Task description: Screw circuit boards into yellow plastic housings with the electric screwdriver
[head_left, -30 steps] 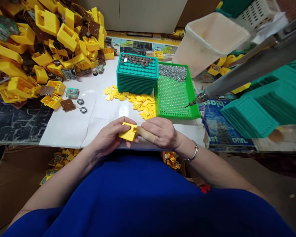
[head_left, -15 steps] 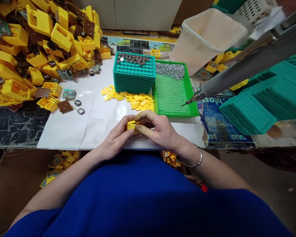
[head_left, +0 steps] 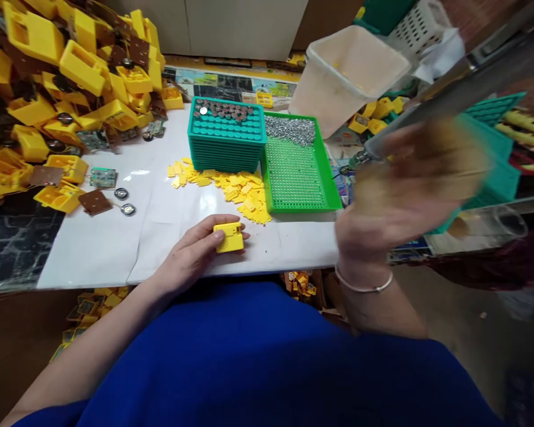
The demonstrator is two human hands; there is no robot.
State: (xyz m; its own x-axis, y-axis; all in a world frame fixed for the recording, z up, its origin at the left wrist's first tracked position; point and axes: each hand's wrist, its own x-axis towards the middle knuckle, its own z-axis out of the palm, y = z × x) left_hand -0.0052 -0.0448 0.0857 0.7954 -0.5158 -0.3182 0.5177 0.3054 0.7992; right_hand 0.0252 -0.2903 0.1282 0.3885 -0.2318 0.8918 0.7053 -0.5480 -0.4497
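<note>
My left hand (head_left: 199, 244) is closed around a small yellow plastic case (head_left: 229, 237), held just above the white sheet near the table's front edge. The case shows a grid of small holes and a notch at its top. My right hand (head_left: 409, 184) is raised at the right, smeared by motion, beside the hanging electric screwdriver (head_left: 431, 107). Whether its fingers touch the tool cannot be made out. A thin bit (head_left: 337, 175) sticks out left of this hand. Small yellow plastic pieces (head_left: 244, 190) lie in a loose heap beyond my left hand.
Stacked teal trays (head_left: 226, 145) carry round dark parts on top. Beside them a green tray (head_left: 331, 184) holds many small silver screws (head_left: 293, 129). Yellow cases with wires and boards (head_left: 84, 71) pile up at the left. A whitish bin (head_left: 338, 83) stands behind.
My right hand has left the yellow case and swung up and right to the screwdriver. My left hand keeps the case, now turned to show its holes. The view has shifted right.
</note>
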